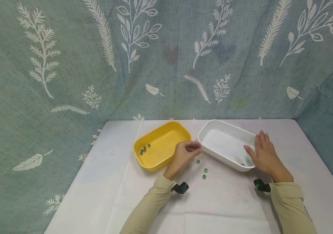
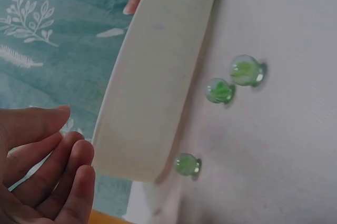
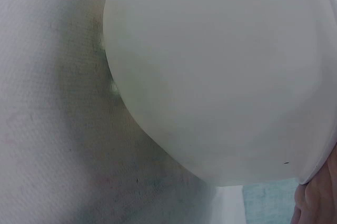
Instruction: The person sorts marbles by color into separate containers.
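Note:
A white tray (image 1: 222, 143) stands on the right, and one marble (image 1: 242, 164) shows inside its near right corner. My right hand (image 1: 267, 159) touches the tray's right end, fingers straight and thumb over the rim. Only its fingertips (image 3: 321, 192) show in the right wrist view, beside the tray's wall. Between the trays, my left hand (image 1: 185, 152) hovers near the white tray's left corner. Its fingers curve loosely towards the thumb, and I see nothing held there. Three green glass marbles (image 2: 244, 70) lie on the table in front of the white tray.
To the left stands a yellow tray (image 1: 154, 168), angled, with several marbles (image 1: 144, 149) gathered at its left end. A white cloth (image 1: 227, 208) covers the table. Behind it hangs a green curtain (image 1: 172, 84) with white leaf patterns.

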Demonstrator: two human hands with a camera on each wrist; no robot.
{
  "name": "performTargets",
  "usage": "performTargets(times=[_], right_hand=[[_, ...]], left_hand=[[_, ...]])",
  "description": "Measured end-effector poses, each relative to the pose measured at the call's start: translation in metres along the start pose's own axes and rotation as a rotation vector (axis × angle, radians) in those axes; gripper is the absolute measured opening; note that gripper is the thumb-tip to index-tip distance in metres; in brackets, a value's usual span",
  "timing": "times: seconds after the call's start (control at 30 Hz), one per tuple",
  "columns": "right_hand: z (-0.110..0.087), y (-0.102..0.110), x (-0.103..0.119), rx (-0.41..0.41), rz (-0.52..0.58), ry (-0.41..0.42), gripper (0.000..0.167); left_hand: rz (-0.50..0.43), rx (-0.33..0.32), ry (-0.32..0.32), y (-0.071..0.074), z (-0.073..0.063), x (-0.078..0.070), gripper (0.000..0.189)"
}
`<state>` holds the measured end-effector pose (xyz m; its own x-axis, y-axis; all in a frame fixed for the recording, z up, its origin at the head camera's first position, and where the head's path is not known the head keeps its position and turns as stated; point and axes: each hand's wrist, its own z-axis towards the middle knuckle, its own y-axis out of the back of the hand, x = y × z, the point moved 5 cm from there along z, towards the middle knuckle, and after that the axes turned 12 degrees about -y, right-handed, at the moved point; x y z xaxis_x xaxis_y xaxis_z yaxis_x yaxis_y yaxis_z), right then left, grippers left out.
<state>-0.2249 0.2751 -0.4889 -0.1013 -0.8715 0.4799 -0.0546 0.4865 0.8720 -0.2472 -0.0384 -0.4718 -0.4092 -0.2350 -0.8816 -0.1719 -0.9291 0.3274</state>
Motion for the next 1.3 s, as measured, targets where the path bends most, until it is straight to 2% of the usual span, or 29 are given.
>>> performTargets(times=[0.4, 0.77, 0.9, 1.1, 1.3], right_hand=[[0.000, -0.002, -0.002, 0.010, 0.002, -0.003, 0.094], [-0.002, -0.001, -0.001, 0.023, -0.008, -0.011, 0.094], [-0.002, -0.002, -0.001, 0.027, -0.008, -0.012, 0.094], [-0.003, -0.003, -0.001, 0.029, 0.007, -0.016, 0.095], [-0.001, -0.002, -0.002, 0.027, -0.005, -0.012, 0.094]], left_hand=[[0.110, 0.071, 0.010, -0.002, -0.013, 0.012, 0.025], [0.216, 0.105, 0.004, -0.008, -0.021, 0.020, 0.025], [0.252, 0.114, 0.024, -0.010, -0.024, 0.022, 0.024], [0.321, 0.123, 0.032, -0.012, -0.026, 0.027, 0.021], [0.333, 0.126, 0.018, -0.013, -0.025, 0.028, 0.019]])
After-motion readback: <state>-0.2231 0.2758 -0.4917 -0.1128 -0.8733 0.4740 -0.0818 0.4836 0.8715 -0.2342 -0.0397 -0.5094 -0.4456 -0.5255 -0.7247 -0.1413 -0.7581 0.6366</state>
